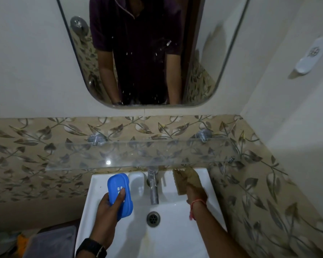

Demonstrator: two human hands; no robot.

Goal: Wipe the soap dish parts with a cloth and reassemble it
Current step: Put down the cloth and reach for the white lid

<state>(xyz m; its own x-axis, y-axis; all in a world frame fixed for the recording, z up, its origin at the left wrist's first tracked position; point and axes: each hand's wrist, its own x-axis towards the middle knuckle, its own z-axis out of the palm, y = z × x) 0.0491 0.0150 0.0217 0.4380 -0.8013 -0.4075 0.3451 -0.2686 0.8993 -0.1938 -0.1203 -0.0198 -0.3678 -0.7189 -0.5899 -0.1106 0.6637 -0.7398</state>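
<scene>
Your left hand [108, 207] holds the blue soap dish [117, 180] above the left side of the white sink [175, 231]. The grip is clamped on the dish: the thumb lies across its upper face, over a group of small white slots, and the fingers wrap the underside. The dish is tilted, with its far end raised towards the back rim of the sink. From this view you cannot tell whether the dish is one part or two parts fitted together.

Your right hand [196, 194] is at the right rear corner of the sink, just beside the tap [153, 187]. Its grip is closed on the brown cloth [185, 178], which sticks out past the fingers and rests on the sink ledge. The cloth and the soap dish are well apart, with the tap between them.

The drain [153, 219] sits directly below the tap spout. A black watch [90, 247] is on your left wrist and a red thread [197, 202] is on your right wrist. A glass shelf [138, 155] runs across the patterned wall above the sink, with a mirror [138, 53] higher up. A white holder [313, 56] is fixed to the right-hand wall.
</scene>
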